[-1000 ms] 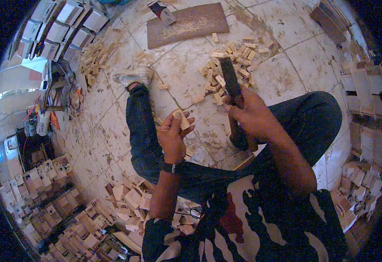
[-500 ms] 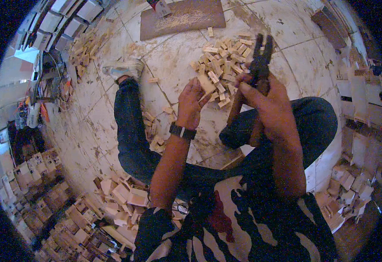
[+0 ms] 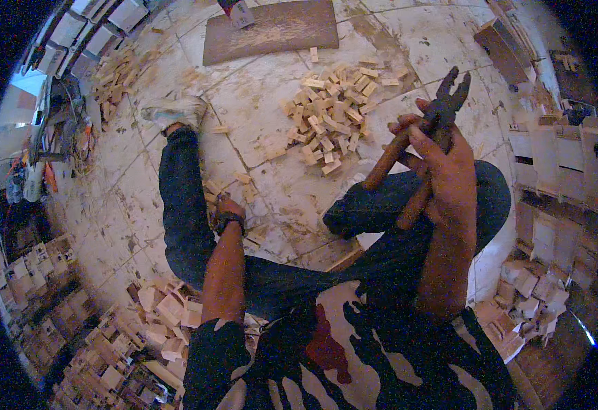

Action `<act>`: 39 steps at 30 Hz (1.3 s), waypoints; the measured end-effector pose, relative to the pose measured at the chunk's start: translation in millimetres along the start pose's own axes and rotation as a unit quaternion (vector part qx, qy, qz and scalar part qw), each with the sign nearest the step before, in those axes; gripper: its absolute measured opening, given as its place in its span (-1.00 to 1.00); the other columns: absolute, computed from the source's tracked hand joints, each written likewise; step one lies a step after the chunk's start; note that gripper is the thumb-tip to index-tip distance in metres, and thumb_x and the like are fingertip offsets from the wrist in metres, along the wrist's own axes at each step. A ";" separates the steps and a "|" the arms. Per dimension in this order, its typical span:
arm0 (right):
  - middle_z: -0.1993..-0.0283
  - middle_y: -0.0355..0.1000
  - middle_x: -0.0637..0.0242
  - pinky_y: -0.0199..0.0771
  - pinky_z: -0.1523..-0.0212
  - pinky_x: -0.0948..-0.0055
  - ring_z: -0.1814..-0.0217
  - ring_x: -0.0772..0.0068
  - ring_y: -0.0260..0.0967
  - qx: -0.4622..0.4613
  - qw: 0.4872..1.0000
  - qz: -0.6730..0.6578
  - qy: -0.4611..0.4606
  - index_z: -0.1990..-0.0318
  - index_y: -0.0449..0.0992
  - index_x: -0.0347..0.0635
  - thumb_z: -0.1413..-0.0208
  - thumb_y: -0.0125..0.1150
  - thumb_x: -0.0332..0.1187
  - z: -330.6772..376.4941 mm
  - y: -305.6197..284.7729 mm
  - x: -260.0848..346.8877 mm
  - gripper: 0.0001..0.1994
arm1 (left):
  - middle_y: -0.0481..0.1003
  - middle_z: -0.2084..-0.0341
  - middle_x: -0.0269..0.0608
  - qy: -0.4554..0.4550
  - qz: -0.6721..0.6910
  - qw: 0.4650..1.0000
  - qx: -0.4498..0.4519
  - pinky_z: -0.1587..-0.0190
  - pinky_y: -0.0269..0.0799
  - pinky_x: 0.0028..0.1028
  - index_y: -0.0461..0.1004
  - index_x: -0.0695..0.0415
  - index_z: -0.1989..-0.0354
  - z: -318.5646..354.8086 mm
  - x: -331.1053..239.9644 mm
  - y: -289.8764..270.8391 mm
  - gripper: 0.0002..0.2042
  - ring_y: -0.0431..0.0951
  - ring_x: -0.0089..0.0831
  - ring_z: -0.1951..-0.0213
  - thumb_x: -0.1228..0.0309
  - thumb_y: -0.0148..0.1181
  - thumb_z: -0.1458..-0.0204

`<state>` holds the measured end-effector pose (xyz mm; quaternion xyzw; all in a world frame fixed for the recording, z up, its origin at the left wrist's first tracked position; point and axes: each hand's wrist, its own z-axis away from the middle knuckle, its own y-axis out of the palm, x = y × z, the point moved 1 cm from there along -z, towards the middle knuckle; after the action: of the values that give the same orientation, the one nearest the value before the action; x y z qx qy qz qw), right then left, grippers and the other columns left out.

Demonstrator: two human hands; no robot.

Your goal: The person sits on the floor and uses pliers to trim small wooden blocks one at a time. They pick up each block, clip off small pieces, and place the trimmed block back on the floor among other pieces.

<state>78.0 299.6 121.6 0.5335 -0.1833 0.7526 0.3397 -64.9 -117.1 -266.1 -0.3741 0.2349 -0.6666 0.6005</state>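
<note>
Overall, we record a pale tiled floor (image 3: 271, 123), stained and littered, on which the person sits with legs in dark trousers (image 3: 182, 205) stretched forward; the left foot wears a light shoe (image 3: 176, 111). Stacks of pale boxes (image 3: 552, 171) line the right edge of the view, and further boxes and offcuts crowd the lower left corner (image 3: 94, 342). At the top lies a flat brown board (image 3: 271, 31), bare wood side up. Below it, between the two legs and further out on the tiles, we note a pile of small wooden blocks (image 3: 329, 116), loosely heaped; a second scatter of similar blocks (image 3: 117, 72) lies near the upper left.

We see the right hand (image 3: 442, 171) raised above the right knee, closed around the reddish handles of a pair of pliers (image 3: 425, 140). The tool points up and to the right, its dark jaws slightly parted, and nothing visible sits between them.

The left hand (image 3: 229, 207) is lowered to the floor just beside the left thigh, a dark wristwatch (image 3: 228, 221) on the wrist. It rests among a few loose wooden pieces (image 3: 244, 188) there. Its fingers are turned away from the camera, so we cannot tell whether it grips anything.
</note>
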 end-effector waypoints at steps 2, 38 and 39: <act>0.10 0.40 0.16 0.47 0.07 0.21 -0.02 0.21 0.38 -0.006 0.999 0.031 0.005 -0.14 0.19 -0.34 -0.11 0.10 -0.45 -2.7 0.5 -2.8 -0.56 | 0.48 0.16 0.03 0.001 -0.018 1.000 0.017 0.02 0.43 -0.19 0.41 0.25 0.11 1.0 -2.4 5.9 -0.55 0.48 -0.07 0.04 0.21 0.22 0.15; 0.17 0.44 0.29 0.42 0.12 0.39 0.15 0.42 0.39 0.051 0.990 0.134 0.010 -0.08 0.31 -0.28 -0.07 0.17 -0.40 -8.2 8.1 -33.7 -0.59 | 0.52 0.22 -0.11 0.265 0.451 0.839 0.152 0.15 0.49 -0.36 0.32 0.31 -0.06 112.6 -81.1 -91.0 -0.48 0.56 -0.31 0.27 0.24 0.22 0.04; 0.20 0.43 0.32 0.40 0.14 0.43 0.15 0.45 0.37 0.065 0.988 0.143 -0.001 -0.05 0.33 -0.28 -0.04 0.20 -0.39 -7.5 9.5 -35.6 -0.60 | 0.51 0.23 -0.14 0.272 0.540 0.778 0.169 0.18 0.49 -0.37 0.30 0.32 -0.08 120.8 -87.5 -100.8 -0.48 0.56 -0.34 0.27 0.25 0.19 0.00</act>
<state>73.3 286.5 86.7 0.5238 -0.2089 0.8029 0.1931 -33.6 1.7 -134.5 0.1185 0.4354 -0.3357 0.8269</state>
